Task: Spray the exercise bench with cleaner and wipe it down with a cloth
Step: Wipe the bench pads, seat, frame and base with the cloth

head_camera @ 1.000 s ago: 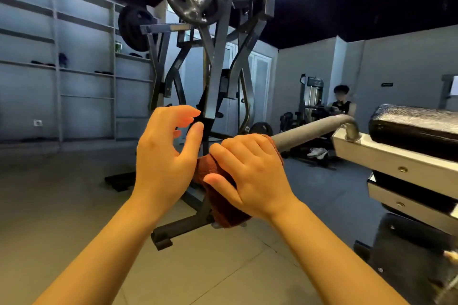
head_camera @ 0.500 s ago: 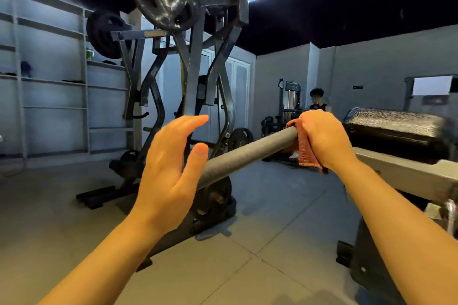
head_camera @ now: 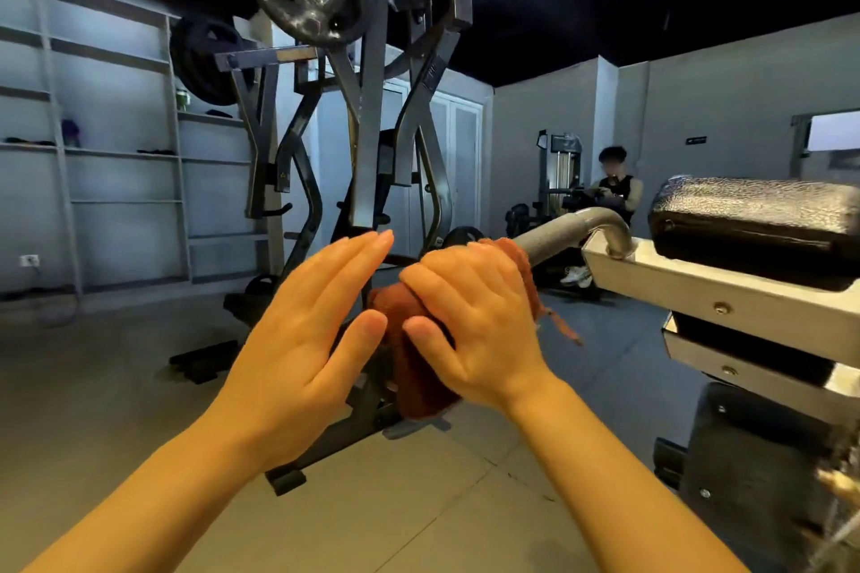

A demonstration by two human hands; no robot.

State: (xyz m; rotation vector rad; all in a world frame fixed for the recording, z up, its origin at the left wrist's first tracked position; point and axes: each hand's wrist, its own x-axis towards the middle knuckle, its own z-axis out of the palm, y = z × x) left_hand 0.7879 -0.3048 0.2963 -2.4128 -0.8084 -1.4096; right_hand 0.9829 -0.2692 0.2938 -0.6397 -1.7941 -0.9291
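The right hand (head_camera: 470, 316) grips a rust-coloured cloth (head_camera: 409, 368), fingers curled over it around the near end of the bench's handle bar (head_camera: 572, 228). The bar's long axis runs from that hand up and away to the right, bending down into the pale metal frame (head_camera: 726, 293). The left hand (head_camera: 307, 330) hovers just beside, fingers straight and together, holding nothing. The bar looks matte grey and round, the cloth nubbly, and the pad (head_camera: 763, 219) black, textured vinyl; whether any surface is wet is unclear.
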